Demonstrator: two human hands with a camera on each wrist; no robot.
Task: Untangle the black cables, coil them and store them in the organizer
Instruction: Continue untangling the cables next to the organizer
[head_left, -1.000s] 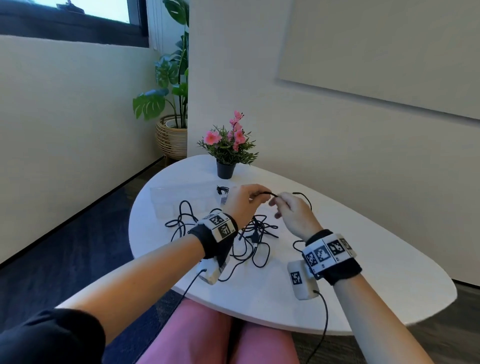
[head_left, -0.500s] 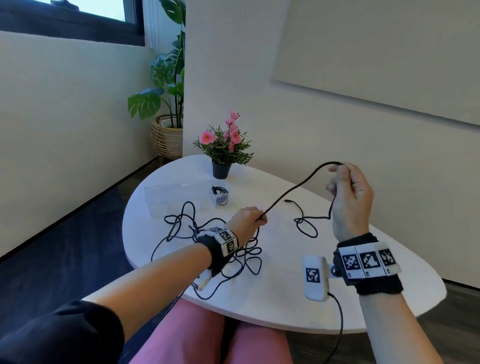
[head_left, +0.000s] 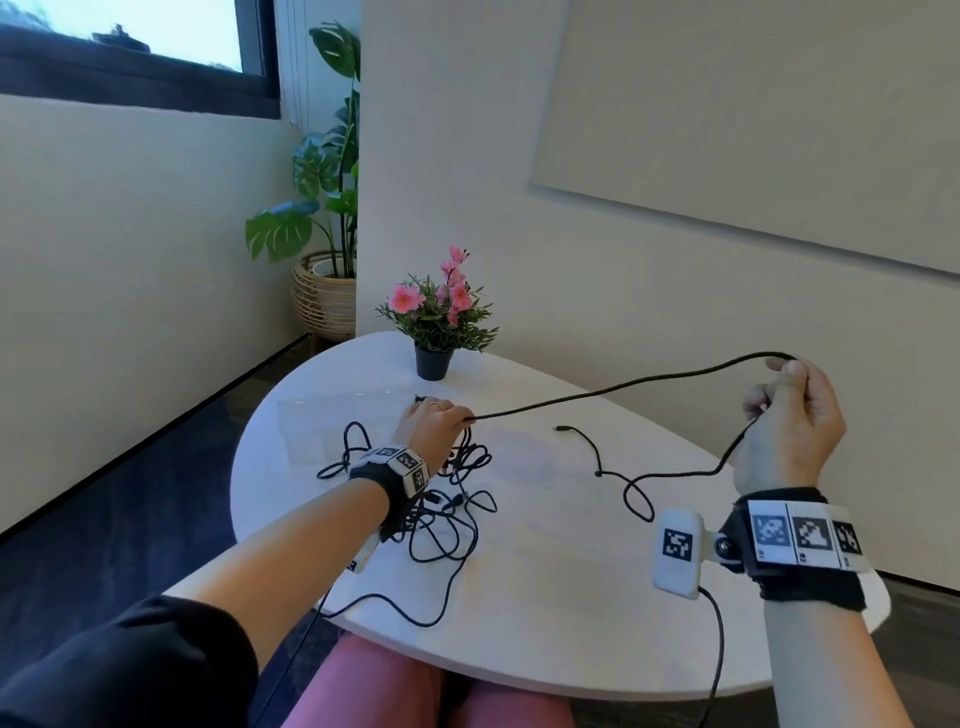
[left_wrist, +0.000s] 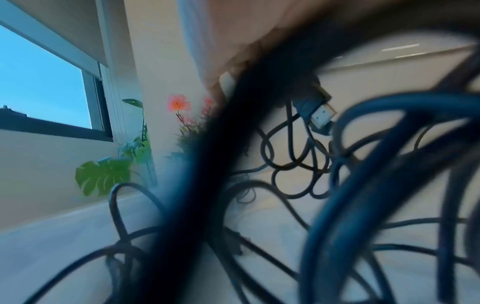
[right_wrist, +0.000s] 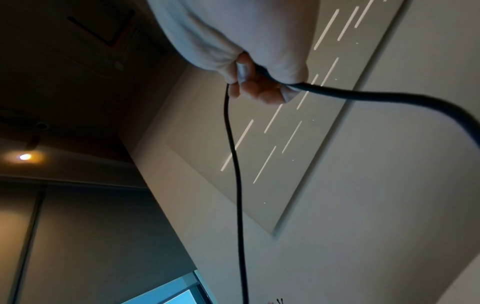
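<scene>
Black, thin cable (head_left: 618, 387) stretches taut-ish between both hands above the white rounded table (head_left: 545, 613). The right hand (head_left: 792, 421) pinches it raised, right of the pink-flowered potted plant (head_left: 436, 317); the left hand (head_left: 434, 421) grips it over the tangled black cable heap (head_left: 441, 499). A clear plastic organizer (head_left: 332, 421) sits left of that heap.
</scene>
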